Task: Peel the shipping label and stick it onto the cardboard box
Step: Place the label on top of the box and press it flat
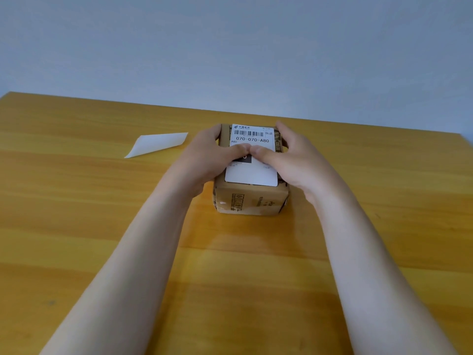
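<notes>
A small brown cardboard box (252, 201) stands on the wooden table near its far edge. A white shipping label (252, 175) with a barcode and "070-070-A80" lies flat on the box's top face. My left hand (207, 155) wraps the box's left side, its thumb pressing on the middle of the label. My right hand (291, 160) wraps the right side, thumb also on the label. The two thumb tips meet at the label's centre and hide part of its print.
A curled white backing sheet (156, 144) lies on the table (102, 226) to the left of the box. A pale blue wall rises behind the table's far edge.
</notes>
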{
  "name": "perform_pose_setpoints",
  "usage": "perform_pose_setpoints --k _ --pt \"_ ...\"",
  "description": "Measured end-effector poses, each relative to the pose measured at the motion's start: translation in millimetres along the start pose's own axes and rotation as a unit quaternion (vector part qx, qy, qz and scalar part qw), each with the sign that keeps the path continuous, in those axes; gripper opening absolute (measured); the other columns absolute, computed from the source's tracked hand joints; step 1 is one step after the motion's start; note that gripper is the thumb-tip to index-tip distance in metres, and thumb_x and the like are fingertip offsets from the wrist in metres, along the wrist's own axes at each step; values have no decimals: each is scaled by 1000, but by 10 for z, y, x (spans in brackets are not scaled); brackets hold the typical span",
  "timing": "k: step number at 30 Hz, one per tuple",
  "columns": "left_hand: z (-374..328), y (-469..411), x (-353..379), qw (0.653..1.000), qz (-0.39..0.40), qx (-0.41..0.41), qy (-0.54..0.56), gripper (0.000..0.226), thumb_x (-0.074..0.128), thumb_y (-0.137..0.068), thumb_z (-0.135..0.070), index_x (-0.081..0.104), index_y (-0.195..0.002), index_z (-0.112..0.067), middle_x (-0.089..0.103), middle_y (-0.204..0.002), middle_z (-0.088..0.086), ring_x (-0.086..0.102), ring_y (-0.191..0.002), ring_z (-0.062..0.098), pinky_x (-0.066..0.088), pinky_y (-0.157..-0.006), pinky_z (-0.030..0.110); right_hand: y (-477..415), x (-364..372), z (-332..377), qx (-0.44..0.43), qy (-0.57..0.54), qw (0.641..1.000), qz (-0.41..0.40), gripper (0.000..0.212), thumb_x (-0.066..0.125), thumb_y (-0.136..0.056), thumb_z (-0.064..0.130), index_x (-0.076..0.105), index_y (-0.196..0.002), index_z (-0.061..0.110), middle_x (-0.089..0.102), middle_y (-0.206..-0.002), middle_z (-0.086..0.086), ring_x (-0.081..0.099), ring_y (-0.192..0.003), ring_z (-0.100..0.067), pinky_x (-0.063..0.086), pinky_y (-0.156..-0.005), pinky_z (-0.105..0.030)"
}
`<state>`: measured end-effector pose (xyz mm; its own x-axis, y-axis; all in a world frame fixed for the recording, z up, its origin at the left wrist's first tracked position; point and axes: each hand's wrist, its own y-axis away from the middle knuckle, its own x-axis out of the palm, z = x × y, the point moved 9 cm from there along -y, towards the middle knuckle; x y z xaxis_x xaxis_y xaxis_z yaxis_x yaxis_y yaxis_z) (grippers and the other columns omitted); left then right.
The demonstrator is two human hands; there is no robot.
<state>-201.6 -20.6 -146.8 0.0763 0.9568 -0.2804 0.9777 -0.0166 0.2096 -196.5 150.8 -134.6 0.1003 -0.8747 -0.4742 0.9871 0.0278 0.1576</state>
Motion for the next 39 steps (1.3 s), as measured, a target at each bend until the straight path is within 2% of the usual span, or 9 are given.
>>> perform_pose_setpoints --k 5,10,14,17,20,25,31,35,39 --pt "-3 -7 -13 1000 2 4 7 35 78 -95 -29 70 -129 -27 79 -112 -7 80 -92 15 63 -71 30 -29 -42 -49 10 6 1000 -2 78 66 -101 35 23 -165 31 44 -161 10 51 -83 10 40 -61 -9" --pt "20 -14 -19 1000 13 -2 17 33 77 -97 -25 69 -129 -27 81 -113 -6 81 -95 17 67 -78 36 -54 -68 -82 12 4 1000 5 68 58 -106 25 23 -165 31 37 -167 2 49 -140 -16 37 -94 -25" --pt "51 -8 -38 998 44 -20 45 33 70 -102 -18 69 -133 -28 82 -116 -5 81 -99 16 68 -75 35 -61 -66 -90 12 3 1000 17 66 53 -109 20 21 -166 29 36 -167 2 45 -144 -17 36 -99 -28" --pt "48 0 -47 998 36 -23 47 31 70 -101 -19 71 -130 -31 82 -113 -7 80 -99 14 67 -71 34 -52 -58 -87 10 1 1000 14 69 56 -107 26 21 -166 31 37 -166 8 50 -134 -9 37 -93 -24" --pt "13 9 -32 999 1 -9 35 28 74 -97 -28 72 -125 -32 81 -108 -9 79 -93 12 64 -68 29 -16 -11 -46 0 -2 1000 10 84 68 -98 43 20 -166 33 46 -149 20 54 -100 4 40 -73 -14" --pt "-17 3 1 999 1 16 33 26 80 -94 -26 70 -118 -30 76 -96 -15 73 -58 -6 54 -47 12 -44 -24 -80 4 -38 999 3 94 84 -84 42 32 -162 34 52 -138 12 59 -96 2 45 -70 -14" --pt "12 28 -37 997 63 3 36 54 89 -84 -19 70 -134 -30 83 -114 -9 83 -95 16 69 -81 40 -94 -59 -172 18 -73 996 47 118 98 -57 38 39 -159 36 56 -148 9 66 -119 -15 55 -102 -41" --pt "31 38 -36 991 117 4 58 57 85 -87 -12 68 -139 -30 79 -125 -12 81 -103 15 67 -76 34 -82 -59 -215 31 -113 988 97 100 85 -81 4 32 -163 28 53 -153 5 72 -110 -14 59 -96 -42" --pt "33 57 -24 988 132 -2 75 55 81 -91 -10 67 -139 -32 78 -126 -16 80 -106 13 67 -77 34 -88 -67 -228 28 -123 986 111 96 77 -87 -3 29 -164 26 50 -156 4 72 -107 -12 59 -94 -44"
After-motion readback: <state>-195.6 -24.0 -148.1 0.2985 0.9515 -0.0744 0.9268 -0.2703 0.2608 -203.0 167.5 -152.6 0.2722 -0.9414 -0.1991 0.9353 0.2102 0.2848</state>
